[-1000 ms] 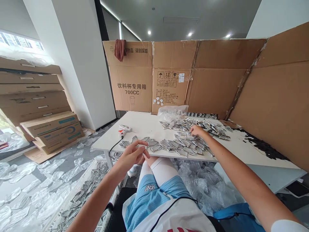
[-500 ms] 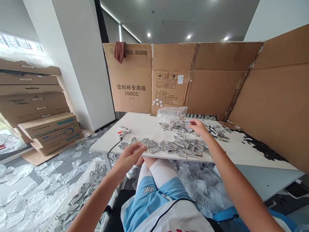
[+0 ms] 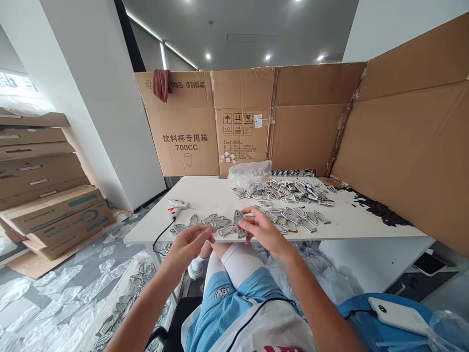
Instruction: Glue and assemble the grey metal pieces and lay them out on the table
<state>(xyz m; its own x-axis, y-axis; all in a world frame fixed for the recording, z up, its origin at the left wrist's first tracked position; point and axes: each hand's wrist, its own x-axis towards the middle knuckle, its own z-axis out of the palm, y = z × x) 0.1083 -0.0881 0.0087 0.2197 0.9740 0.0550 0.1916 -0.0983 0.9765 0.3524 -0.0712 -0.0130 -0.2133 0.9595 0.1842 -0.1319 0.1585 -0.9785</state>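
Note:
In my right hand (image 3: 264, 231) is an upright silver-grey elongated frame-shaped piece (image 3: 238, 221), pinched between thumb and fingers above the table's front edge. My left hand (image 3: 193, 240) is just left of it, thumb and fingertips closed together; anything between them is too small to make out. The two hands are apart. Similar silver pieces (image 3: 291, 216) lie loose beyond my right hand, and a smaller row (image 3: 216, 221) is behind my left fingers. A larger heap (image 3: 286, 189) lies farther back on the white table (image 3: 208, 195).
A white corded glue gun (image 3: 179, 208) lies at the table's left. A clear plastic bag (image 3: 252, 172) sits at the back, black strips (image 3: 384, 210) at the right. Cardboard walls (image 3: 308, 117) enclose the back and right. A white phone (image 3: 401, 315) rests on a blue stool (image 3: 384, 337).
My right hand has come back from the rear heap toward my left hand, bringing a silver piece with it. My left hand stays near the front edge. The view has turned slightly right.

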